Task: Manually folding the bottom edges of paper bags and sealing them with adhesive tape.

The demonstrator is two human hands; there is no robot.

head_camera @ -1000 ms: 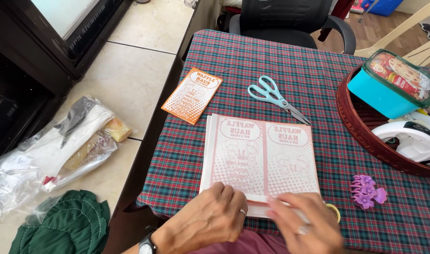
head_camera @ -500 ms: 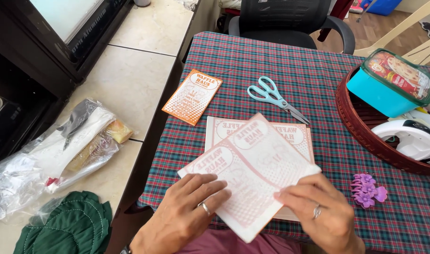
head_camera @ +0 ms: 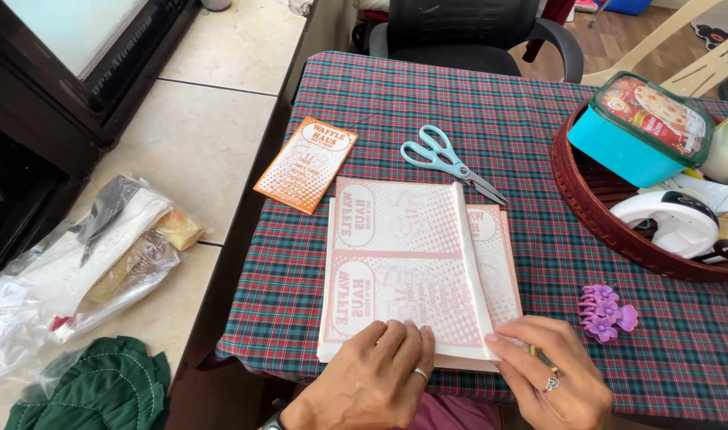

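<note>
Down at the near edge of the red-and-green plaid tablecloth [head_camera: 427, 103], both hands rest on a stack of flat white paper sheets printed with pale red dotted panels [head_camera: 404, 263]. The left hand [head_camera: 372, 378] lies palm down with fingers flat on the bottom edge of the top sheet, pressing rather than gripping; a ring shows on one finger. The right hand [head_camera: 551, 378] sits at the stack's lower right corner, fingertips touching the edge of the top sheet, fingers extended and not closed around anything. That top sheet lies slightly askew over the ones beneath, whose right margin shows beside it. Just beyond the stack's upper left corner lies a small orange-and-white printed paper packet [head_camera: 306, 163]. A pair of scissors with light teal handles [head_camera: 447, 161] lies near the stack's far right corner. A purple plastic hair claw clip [head_camera: 606, 312] lies right of the stack, near a round dark-red woven basket [head_camera: 587, 215].
</note>
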